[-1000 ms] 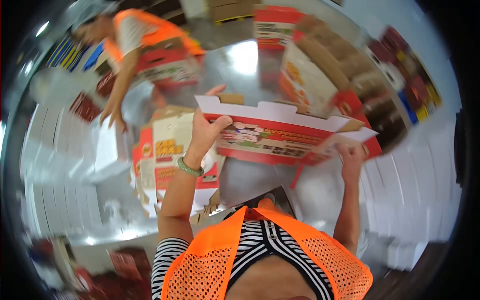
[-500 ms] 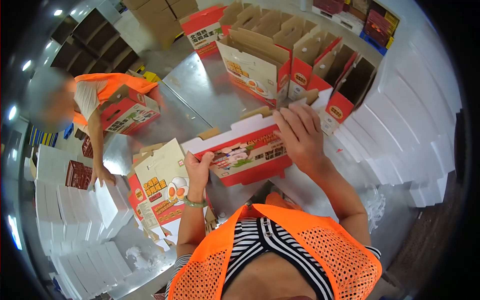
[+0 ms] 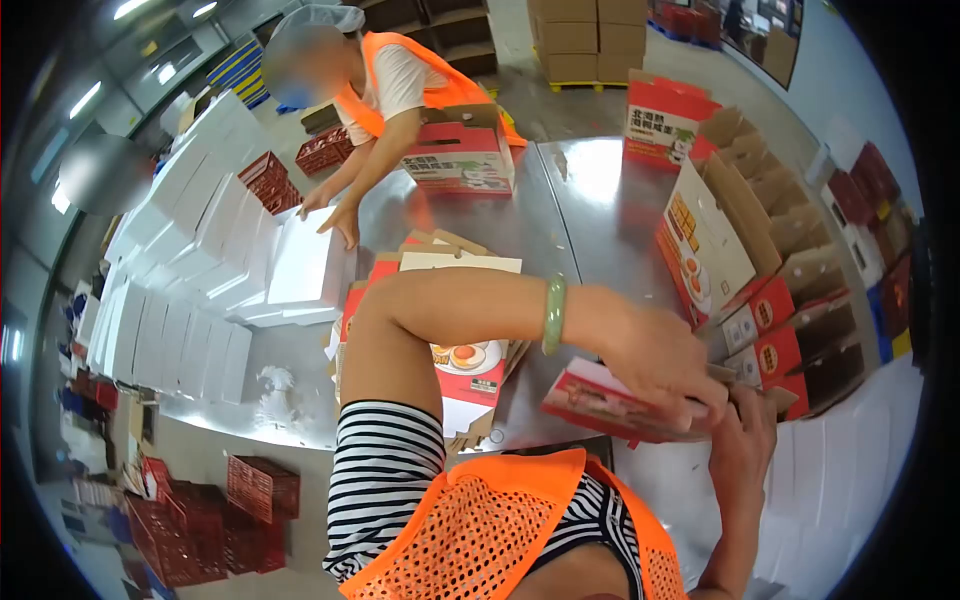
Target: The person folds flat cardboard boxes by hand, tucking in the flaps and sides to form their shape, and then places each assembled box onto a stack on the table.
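Note:
A red and white egg carton (image 3: 610, 402) is low in front of me, on the right side of the head view. My left hand (image 3: 660, 355) reaches across my body, a green bangle on its wrist, and its fingers press on the carton's top edge. Close beside it, my right hand (image 3: 745, 440) has its fingers curled round the carton's right end. The hands hide much of that end. Under my left forearm lies a stack of flat printed cartons (image 3: 470, 385), partly covered by the arm.
Open-topped standing cartons (image 3: 715, 245) form a row at the right. White foam boxes (image 3: 190, 345) are stacked at the left. Across the metal table (image 3: 590, 185), a co-worker (image 3: 395, 90) has both hands on a white box (image 3: 300, 265), near another upright carton (image 3: 460, 160). Red crates (image 3: 262, 487) stand on the floor.
The view has swung left. My left hand has left the carton's left end and crossed to the right end beside my right hand. The co-worker now has both hands on a white box.

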